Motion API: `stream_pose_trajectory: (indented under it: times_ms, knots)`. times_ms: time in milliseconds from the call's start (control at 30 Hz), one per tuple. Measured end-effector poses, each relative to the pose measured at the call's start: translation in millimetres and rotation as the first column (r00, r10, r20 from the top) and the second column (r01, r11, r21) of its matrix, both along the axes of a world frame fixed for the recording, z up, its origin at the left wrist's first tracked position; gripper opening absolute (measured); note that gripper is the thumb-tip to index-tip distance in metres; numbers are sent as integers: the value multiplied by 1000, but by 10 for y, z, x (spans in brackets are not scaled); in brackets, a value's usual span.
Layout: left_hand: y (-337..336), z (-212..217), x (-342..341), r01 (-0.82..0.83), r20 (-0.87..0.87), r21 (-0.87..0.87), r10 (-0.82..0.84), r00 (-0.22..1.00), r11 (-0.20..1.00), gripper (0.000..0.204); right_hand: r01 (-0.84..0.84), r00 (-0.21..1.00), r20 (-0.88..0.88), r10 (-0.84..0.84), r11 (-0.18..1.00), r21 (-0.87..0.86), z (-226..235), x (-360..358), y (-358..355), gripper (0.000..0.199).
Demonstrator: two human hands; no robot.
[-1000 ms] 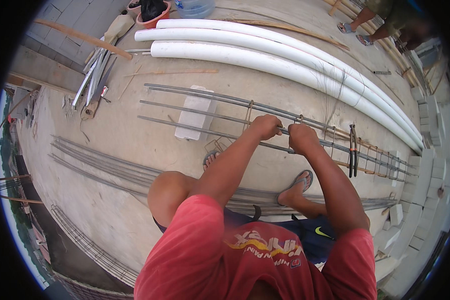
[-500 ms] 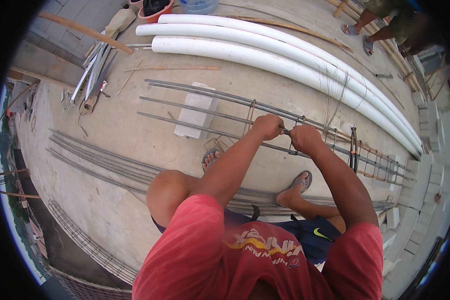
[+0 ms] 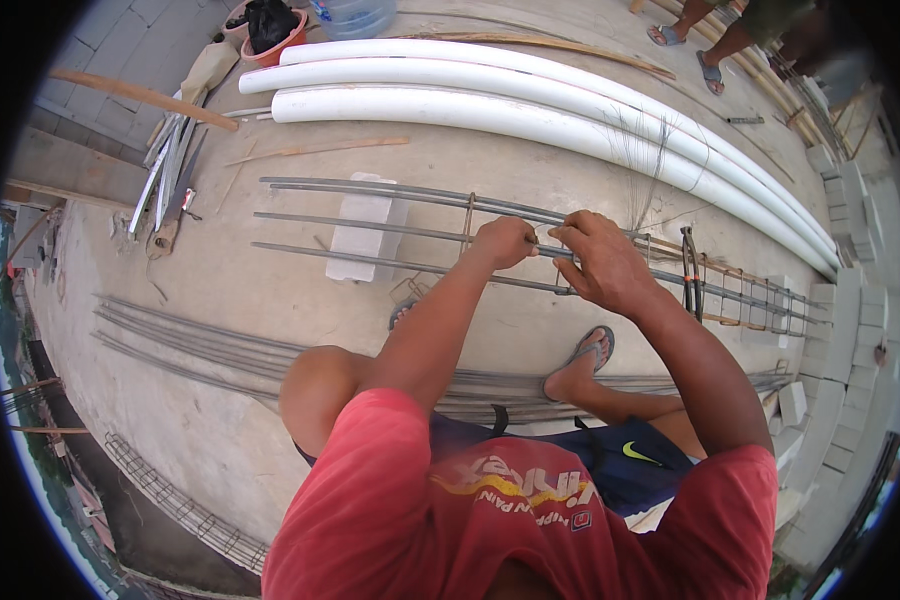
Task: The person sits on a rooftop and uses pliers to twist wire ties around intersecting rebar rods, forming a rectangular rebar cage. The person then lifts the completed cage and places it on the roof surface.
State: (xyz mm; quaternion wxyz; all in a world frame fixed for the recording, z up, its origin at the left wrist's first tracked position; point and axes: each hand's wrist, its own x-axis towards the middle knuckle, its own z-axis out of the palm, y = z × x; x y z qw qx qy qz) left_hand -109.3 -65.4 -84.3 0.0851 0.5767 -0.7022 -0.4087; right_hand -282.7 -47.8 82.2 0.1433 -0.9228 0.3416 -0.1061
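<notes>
A rebar cage [image 3: 390, 228] of long grey steel bars with square stirrups [image 3: 468, 222] lies across in front of me. My left hand [image 3: 506, 243] is closed at the middle bars, its fingertips pinched together; what they hold is too small to make out. Right beside it, my right hand [image 3: 606, 262] reaches over the bars with its fingers apart, thumb and fingertips close to the left hand's pinch. A pair of dark pincers [image 3: 692, 275] with orange marks hangs on the cage to the right. A pale block [image 3: 363, 240] sits under the bars' left ends.
Three white pipes [image 3: 450, 108] lie beyond the cage. Loose rebars [image 3: 200, 335] run across the floor by my feet. Thin tie wires [image 3: 650, 160] stick up near the pipes. Metal strips [image 3: 170, 170] lie at the far left. Another person's feet [image 3: 711, 70] stand at the far right.
My right hand has loosened from a closed grip, its fingers now apart above the bars. My left hand stays closed. The view has shifted slightly, moving the scene leftward.
</notes>
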Motion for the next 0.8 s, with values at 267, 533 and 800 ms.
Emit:
stream_pose_trajectory:
  times_ms: [267, 533, 800]
  knots:
    - [-53, -87, 24, -43, -40, 69, 46, 998, 997, 32, 836, 349, -594, -724, 528, -152, -535, -2249, 44, 70]
    - [-75, -109, 36, -37, -83, 86, 44, 996, 996, 32, 874, 333, -591, -734, 476, -99, -1135, -2644, 30, 51]
    - [-89, -101, -27, 2, -105, 0, -2, 995, 1000, 31, 845, 525, -408, -747, 400, 355, -1178, -3100, -184, 32]
